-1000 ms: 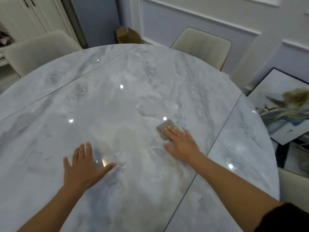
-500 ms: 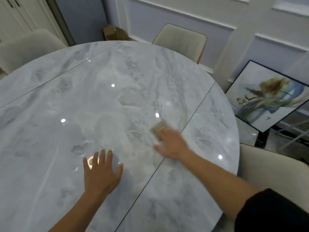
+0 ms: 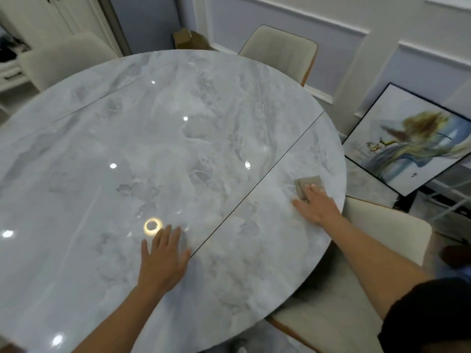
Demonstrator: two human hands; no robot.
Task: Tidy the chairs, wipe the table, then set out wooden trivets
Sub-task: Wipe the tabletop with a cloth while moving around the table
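Note:
A round grey marble table fills most of the view, with a thin seam running across its right part. My right hand presses flat on a small folded beige cloth near the table's right edge. My left hand lies flat on the tabletop with fingers spread, just left of the seam, holding nothing. No trivets are in view.
Cream chairs stand around the table: one at the far side, one at the far left, one tucked at the near right. A framed painting leans against the right wall. A cardboard box sits on the floor behind.
My right hand has slid the cloth to the right, across the seam toward the table's right edge. My left hand stays flat on the table; the view has swung right.

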